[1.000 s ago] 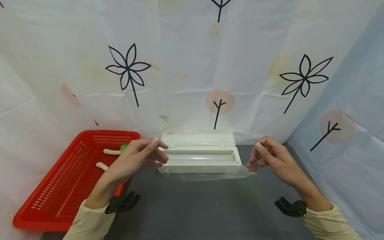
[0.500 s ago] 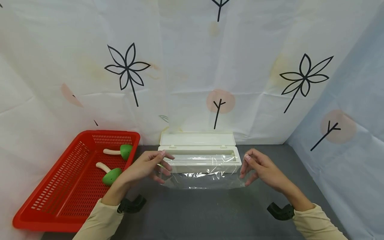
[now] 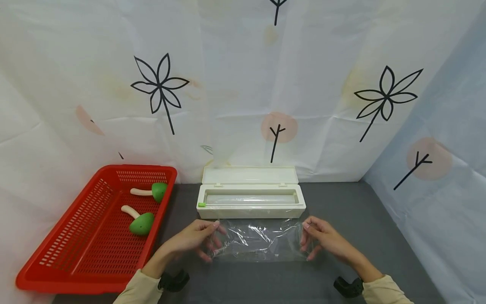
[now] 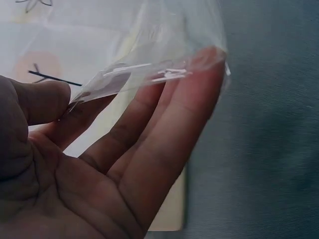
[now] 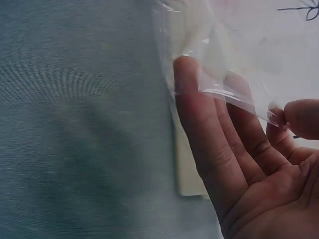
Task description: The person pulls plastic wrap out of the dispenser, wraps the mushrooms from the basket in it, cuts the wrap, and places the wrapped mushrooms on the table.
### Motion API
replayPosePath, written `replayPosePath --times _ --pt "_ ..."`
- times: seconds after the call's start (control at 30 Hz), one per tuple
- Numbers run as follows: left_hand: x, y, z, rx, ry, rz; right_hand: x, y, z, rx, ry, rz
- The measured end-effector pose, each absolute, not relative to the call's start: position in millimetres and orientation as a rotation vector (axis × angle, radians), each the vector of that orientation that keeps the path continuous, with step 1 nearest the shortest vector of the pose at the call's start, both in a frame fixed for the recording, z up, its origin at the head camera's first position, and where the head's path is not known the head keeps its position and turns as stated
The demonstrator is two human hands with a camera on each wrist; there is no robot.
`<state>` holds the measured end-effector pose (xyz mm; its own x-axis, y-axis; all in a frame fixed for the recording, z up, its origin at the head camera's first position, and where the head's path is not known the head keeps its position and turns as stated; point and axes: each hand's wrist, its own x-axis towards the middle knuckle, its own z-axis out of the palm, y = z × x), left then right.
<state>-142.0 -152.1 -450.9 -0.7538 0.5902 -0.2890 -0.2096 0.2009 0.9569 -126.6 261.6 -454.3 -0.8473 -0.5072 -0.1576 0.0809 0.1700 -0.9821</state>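
A clear sheet of plastic wrap stretches from a white wrap dispenser box, whose lid stands raised at the back. My left hand pinches the sheet's left corner between thumb and index finger; the other fingers spread beneath it. At the opposite corner my right hand pinches the film the same way. In the left wrist view the film drapes over the fingertips, and in the right wrist view the film runs from the thumb across the fingers. A roll lies inside the box.
A red plastic basket stands at the left, holding two green-capped toy mushrooms with pale stems. A green slider sits at the box's left front. White patterned cloth rises behind the grey tabletop.
Both hands have moved toward me and lower, drawing a longer stretch of plastic wrap out in front of the box. The box and basket have stayed in place.
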Motion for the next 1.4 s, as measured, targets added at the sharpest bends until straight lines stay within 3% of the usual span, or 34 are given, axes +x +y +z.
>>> replayPosePath --times 0.23,0.5,0.67,0.8,0.97,1.1,1.4 --pt "-133.9 -154.8 -469.4 0.387 1.805 1.537 -122.4 265.5 -475.9 -0.513 1.863 -1.691" --pt "-129.7 -160.4 -473.1 0.877 1.805 1.274 -119.8 275.7 -486.3 -0.791 1.681 -1.543" --pt "-128.2 -158.1 -472.9 1.043 1.794 1.183 -117.9 275.0 -488.3 -0.802 1.736 -1.46" --pt "-126.0 -150.5 -475.1 1.041 2.022 1.163 -116.0 267.5 -493.0 -0.799 2.152 -1.394" --pt "-123.4 -139.4 -486.3 0.937 2.583 0.839 -113.9 257.3 -499.9 -0.935 2.848 -0.869" --pt "-122.2 -138.0 -499.2 0.889 2.715 0.601 -112.2 256.8 -505.0 -0.916 2.914 -0.54" --pt "-134.3 -143.4 -507.8 0.788 2.818 0.443 -107.9 251.6 -517.3 -0.852 2.991 -0.449"
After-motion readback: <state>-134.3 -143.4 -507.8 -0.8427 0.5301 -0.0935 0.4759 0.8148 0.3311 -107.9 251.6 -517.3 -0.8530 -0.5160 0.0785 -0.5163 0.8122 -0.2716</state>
